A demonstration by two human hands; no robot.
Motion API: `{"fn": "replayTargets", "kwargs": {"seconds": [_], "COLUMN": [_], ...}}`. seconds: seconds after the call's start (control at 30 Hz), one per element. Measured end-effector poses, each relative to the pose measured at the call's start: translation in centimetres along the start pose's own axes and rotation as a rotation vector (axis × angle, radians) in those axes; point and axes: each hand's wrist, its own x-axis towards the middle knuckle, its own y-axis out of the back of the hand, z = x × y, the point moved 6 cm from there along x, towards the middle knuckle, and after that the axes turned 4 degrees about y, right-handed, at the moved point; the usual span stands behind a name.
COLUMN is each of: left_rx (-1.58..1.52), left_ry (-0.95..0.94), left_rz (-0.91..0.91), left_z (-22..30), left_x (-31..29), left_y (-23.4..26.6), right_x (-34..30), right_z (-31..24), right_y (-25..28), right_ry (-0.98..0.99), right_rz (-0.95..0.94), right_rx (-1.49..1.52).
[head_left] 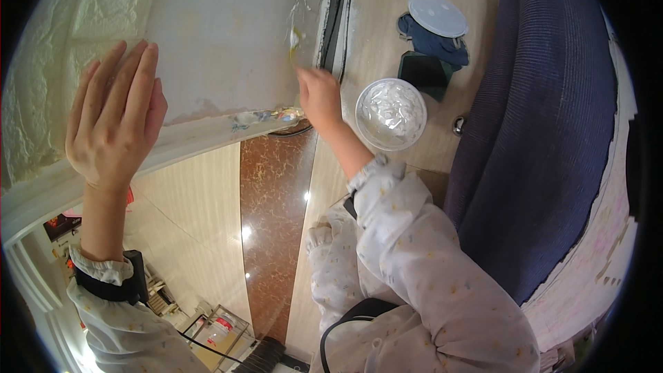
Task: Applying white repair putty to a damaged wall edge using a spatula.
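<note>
My left hand (114, 117) lies flat on the white wall, fingers stretched out and nothing in them, beside a strip of raised brick-pattern panel (114, 7). Against the smooth wall face (228, 34) near its right edge, the fingers of my right hand (320, 97) are closed on a small thin tool (295, 40). It looks yellowish with a pale tip; its exact kind is unclear. Pale smears show on the wall around it. A round white tub (391, 114) of glossy, lumpy white stuff stands on the floor just right of my right hand.
Beyond the tub lie a dark flat rectangular thing (425, 72), a blue cloth (434, 45) and a white round lid (438, 16). Ribbed dark blue fabric (539, 131) runs along the right. A brown marbled floor strip (273, 214) passes below the wall's chipped lower edge.
</note>
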Motion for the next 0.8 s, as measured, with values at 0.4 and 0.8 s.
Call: {"fn": "replayTargets", "kwargs": {"seconds": [0.4, 0.8], "left_rx": [0.023, 0.035], "left_ry": [-0.007, -0.014], "left_rz": [0.000, 0.017], "left_z": [-0.1, -0.2], "left_x": [-0.3, -0.2], "left_y": [-0.2, 0.0], "right_x": [0.6, -0.4], "right_z": [1.7, 1.1], "right_y": [6.4, 3.2], "right_ry": [-0.070, 0.105], "right_rz": [0.399, -0.047], "right_rx": [-0.196, 0.107]}}
